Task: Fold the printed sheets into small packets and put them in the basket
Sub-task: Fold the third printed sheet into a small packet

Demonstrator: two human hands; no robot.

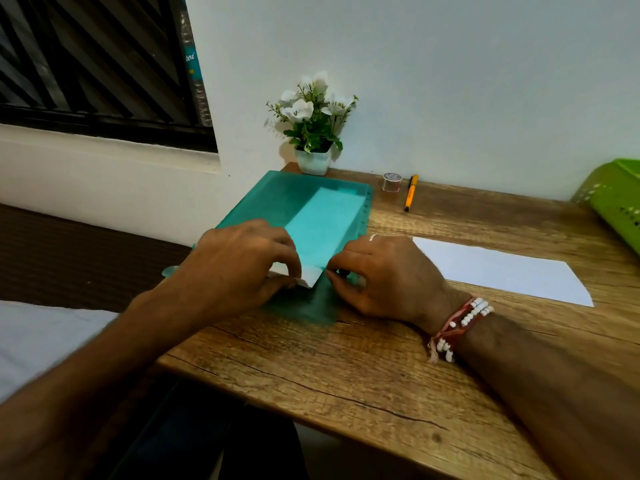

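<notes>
Both hands meet at the near end of the teal folder (294, 199). My left hand (235, 258) pinches the corner of a white sheet (310, 277) sticking out of it, and my right hand (384, 275) pinches the folder's edge. A folded sheet (502, 268) lies to the right. The green basket (620, 202) sits far right.

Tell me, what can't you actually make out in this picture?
Green basket: head view, cut off by the right edge; contents unseen.
Sheet in teal folder: head view, print veiled by the tinted cover.
Sheet's near corner: head view, partly under the pinching left hand.
</notes>
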